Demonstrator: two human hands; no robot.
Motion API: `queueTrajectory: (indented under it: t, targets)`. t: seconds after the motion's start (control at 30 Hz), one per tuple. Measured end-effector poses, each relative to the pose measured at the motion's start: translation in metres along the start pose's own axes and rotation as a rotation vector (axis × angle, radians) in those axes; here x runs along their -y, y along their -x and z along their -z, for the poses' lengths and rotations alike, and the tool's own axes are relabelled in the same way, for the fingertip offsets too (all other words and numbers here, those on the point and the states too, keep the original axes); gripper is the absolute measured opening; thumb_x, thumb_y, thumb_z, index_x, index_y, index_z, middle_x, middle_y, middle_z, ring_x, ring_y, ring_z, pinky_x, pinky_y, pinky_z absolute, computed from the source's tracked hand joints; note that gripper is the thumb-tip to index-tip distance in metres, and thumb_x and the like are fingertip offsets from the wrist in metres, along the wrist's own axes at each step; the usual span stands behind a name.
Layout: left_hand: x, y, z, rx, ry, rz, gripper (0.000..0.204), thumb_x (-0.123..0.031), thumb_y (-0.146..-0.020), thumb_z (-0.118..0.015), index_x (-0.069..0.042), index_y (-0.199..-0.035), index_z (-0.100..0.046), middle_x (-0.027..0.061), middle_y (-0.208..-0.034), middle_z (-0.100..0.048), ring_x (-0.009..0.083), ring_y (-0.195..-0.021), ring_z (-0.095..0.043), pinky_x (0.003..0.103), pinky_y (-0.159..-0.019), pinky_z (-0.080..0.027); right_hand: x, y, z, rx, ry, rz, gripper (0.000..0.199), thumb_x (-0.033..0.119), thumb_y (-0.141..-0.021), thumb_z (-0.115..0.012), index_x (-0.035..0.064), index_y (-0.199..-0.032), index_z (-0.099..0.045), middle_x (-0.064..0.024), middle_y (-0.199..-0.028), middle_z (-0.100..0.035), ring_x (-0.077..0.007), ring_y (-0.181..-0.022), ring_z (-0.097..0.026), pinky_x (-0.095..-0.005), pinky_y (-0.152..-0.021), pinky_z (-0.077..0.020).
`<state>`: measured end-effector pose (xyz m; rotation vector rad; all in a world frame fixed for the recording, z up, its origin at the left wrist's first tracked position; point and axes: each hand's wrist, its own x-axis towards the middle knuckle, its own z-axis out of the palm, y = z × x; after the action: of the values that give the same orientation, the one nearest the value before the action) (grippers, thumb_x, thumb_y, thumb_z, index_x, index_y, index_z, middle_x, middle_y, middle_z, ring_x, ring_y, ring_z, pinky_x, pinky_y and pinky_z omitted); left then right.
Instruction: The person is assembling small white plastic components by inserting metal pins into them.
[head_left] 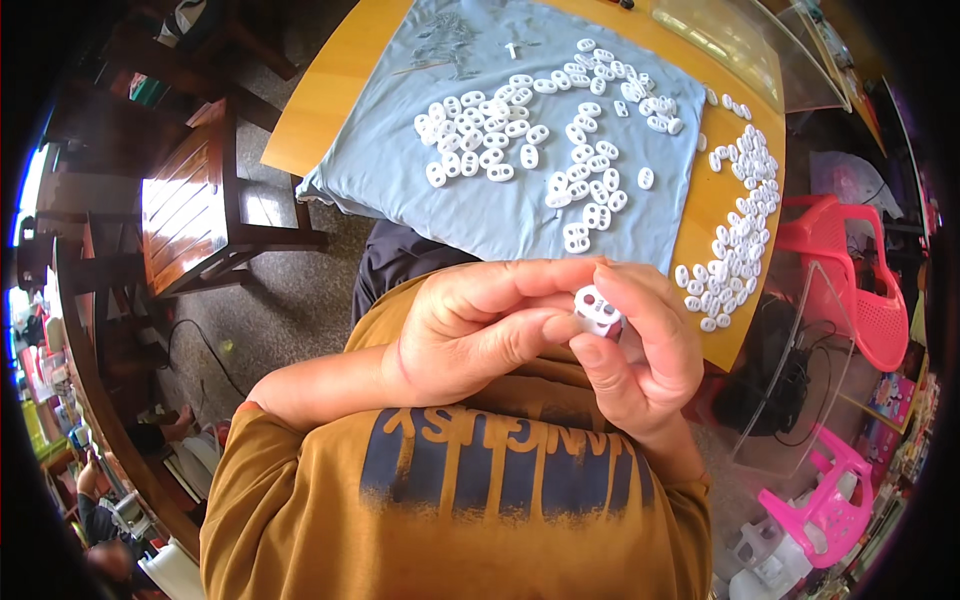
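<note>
Cloth, pale blue (370, 170), taken as reference; it lies over part of a yellow tabletop (315, 95). Upper left on the cloth: a patch of fine dark bits (445, 48), too small to identify – a sweep or tug of the fabric could scatter them. Just right of these, one small white pin-like part (512, 50), easily lost the same way.

Left cluster of white pieces (494, 139), on the cloth: crowded, so a bump could push some towards its near edge.

Left hand (460, 320), at the cloth's near edge: thumb tip against a white two-holed piece (597, 312), index finger arched above. The piece is off the cloth's near edge, on the body side, tilted. Right hand (650, 350), to its right: index and thumb also pinching it. Grip is by fingertips only – uneven pressure could probably twist it loose; a slip would likely drop it towards the lap. Fingers hide much of its underside; fit of any inner part: cannot tell.

Right of the cloth, a dense heap of similar pieces (740, 255) on bare tabletop; an elbow knock could send outer ones over the edge.
</note>
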<state>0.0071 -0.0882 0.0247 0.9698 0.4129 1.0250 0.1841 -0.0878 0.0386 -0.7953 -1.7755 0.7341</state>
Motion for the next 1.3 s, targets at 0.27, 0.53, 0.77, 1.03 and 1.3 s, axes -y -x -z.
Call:
queueTrajectory:
  t: [0.27, 0.53, 0.77, 1.03, 1.3]
  targets:
    - [0.004, -0.005, 0.008, 0.101, -0.321, -0.257, 0.041, 0.001, -0.087, -0.058, 0.003, -0.127, -0.049, 0.0114, -0.101, -0.067, 0.0162, -0.093, -0.065, 0.025, -0.08, -0.05, -0.004, 0.001, 0.002, 0.026, -0.074, 0.055, 0.034, 0.006, -0.077, -0.07, -0.0067, -0.107, -0.06, -0.0165, -0.097, -0.064, -0.0279, -0.087, -0.063, -0.0351, -0.075, -0.0506]
    - [0.012, -0.003, 0.004, -0.046, -0.501, -0.298, 0.034, -0.005, -0.086, -0.062, -0.002, -0.119, -0.058, 0.0108, -0.094, -0.067, 0.0182, -0.082, -0.067, 0.026, -0.07, -0.051, -0.009, 0.008, -0.006, -0.067, -0.069, 0.072, 0.03, 0.006, -0.079, -0.068, -0.0071, -0.105, -0.061, -0.0169, -0.097, -0.063, -0.0291, -0.089, -0.063, -0.0367, -0.076, -0.0508]
    - [0.013, 0.0, 0.002, -0.134, -0.545, -0.283, 0.027, -0.005, -0.086, -0.062, -0.002, -0.114, -0.061, 0.0107, -0.092, -0.068, 0.0177, -0.08, -0.066, 0.025, -0.069, -0.051, -0.013, 0.01, -0.015, -0.127, -0.061, 0.068, 0.024, 0.004, -0.082, -0.064, -0.0074, -0.103, -0.061, -0.0162, -0.095, -0.064, -0.0289, -0.087, -0.063, -0.0374, -0.077, -0.0516]
    - [0.007, -0.005, -0.003, -0.168, -0.408, -0.188, 0.024, -0.003, -0.089, -0.058, 0.001, -0.113, -0.06, 0.0079, -0.097, -0.067, 0.0123, -0.087, -0.063, 0.024, -0.076, -0.05, -0.018, 0.006, -0.019, -0.158, -0.015, 0.109, 0.022, 0.0, -0.082, -0.062, -0.0051, -0.103, -0.062, -0.0163, -0.093, -0.064, -0.0234, -0.081, -0.063, -0.0343, -0.074, -0.0516]
    - [0.008, -0.017, 0.005, -0.205, -0.016, 0.152, 0.024, -0.008, -0.093, -0.053, 0.004, -0.112, -0.057, 0.0105, -0.103, -0.063, 0.015, -0.095, -0.059, 0.029, -0.085, -0.048, -0.022, 0.009, -0.018, -0.136, 0.059, -0.045, 0.033, 0.001, -0.079, -0.065, -0.005, -0.111, -0.059, -0.0148, -0.095, -0.064, -0.0204, -0.076, -0.06, -0.0281, -0.066, -0.0483]
